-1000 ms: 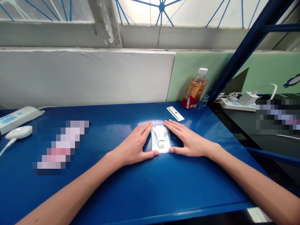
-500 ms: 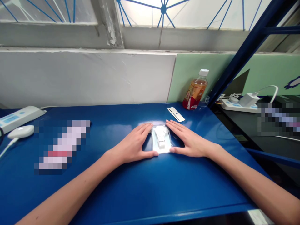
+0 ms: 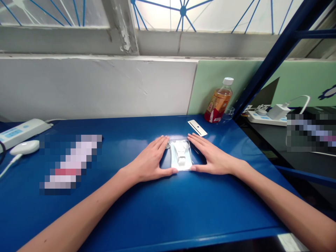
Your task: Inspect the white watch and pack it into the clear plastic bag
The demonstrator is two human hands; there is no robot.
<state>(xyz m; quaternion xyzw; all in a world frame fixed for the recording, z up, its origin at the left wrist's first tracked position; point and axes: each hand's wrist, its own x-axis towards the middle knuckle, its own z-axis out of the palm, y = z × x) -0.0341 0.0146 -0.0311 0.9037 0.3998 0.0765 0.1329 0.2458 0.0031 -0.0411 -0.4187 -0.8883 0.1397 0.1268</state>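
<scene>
A small clear plastic packet [image 3: 181,162] lies flat on the blue table [image 3: 168,206], holding a white strap-like item [image 3: 181,154] whose kind I cannot make out. On its left side rests my left hand [image 3: 152,159], fingers stretched out together and thumb apart, the thumb tip at the packet's lower left corner. My right hand [image 3: 212,157] mirrors it on the other side, its thumb tip at the lower right corner. Both hands are open and lie around the packet without gripping it. By my left fingertips a small shiny round shape [image 3: 167,145] shows at the packet's edge.
Beyond my right hand lies a white card [image 3: 197,128] with a dark slot. A bottle of amber drink [image 3: 219,101] stands near the wall. To the left are a power strip [image 3: 25,131], a white charger-like device [image 3: 25,147] and a pixelated object [image 3: 73,162]. A blue post [image 3: 265,73] slants at right.
My fingertips have drawn slightly outward from the packet's upper edges, left hand to the left and right hand to the right. The thumbs stay at the lower corners.
</scene>
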